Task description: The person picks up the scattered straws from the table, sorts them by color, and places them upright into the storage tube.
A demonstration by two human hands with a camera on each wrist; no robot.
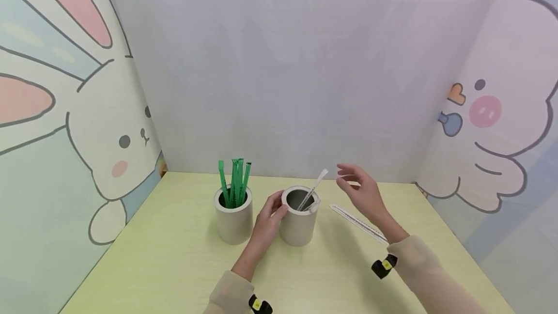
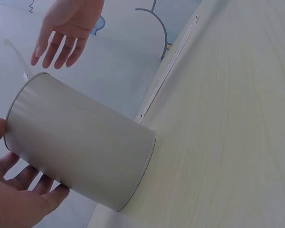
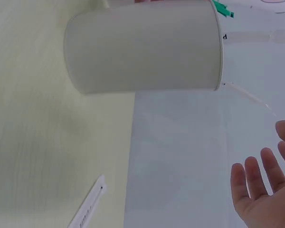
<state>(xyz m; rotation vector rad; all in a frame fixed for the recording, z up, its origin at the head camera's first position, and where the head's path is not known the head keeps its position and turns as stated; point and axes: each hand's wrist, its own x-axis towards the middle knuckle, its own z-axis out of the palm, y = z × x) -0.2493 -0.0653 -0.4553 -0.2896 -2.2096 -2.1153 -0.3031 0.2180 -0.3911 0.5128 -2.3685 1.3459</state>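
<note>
My left hand [image 1: 264, 224] holds the side of a light grey cylindrical holder [image 1: 297, 230], thumb near the rim and fingers along the wall. Out of this holder stick thin white wrapped sticks: a printed one with a flat end [image 1: 321, 177] leans right, and another [image 1: 315, 206] shows at the near right rim. To the right, my right hand [image 1: 364, 195] hovers above the table, fingers loosely bent and holding nothing. Its fingertips [image 3: 251, 166] are apart from the holder in the right wrist view. The inside of the holder is only partly visible.
Left of my left hand stands a matching grey holder [image 1: 234, 229] with several green wrapped sticks [image 1: 236, 183] upright in it. More white printed strips [image 1: 359, 224] lie slantwise on the pale yellow table [image 1: 174, 256], below my right hand. Cloth walls [image 1: 279, 86] enclose the table.
</note>
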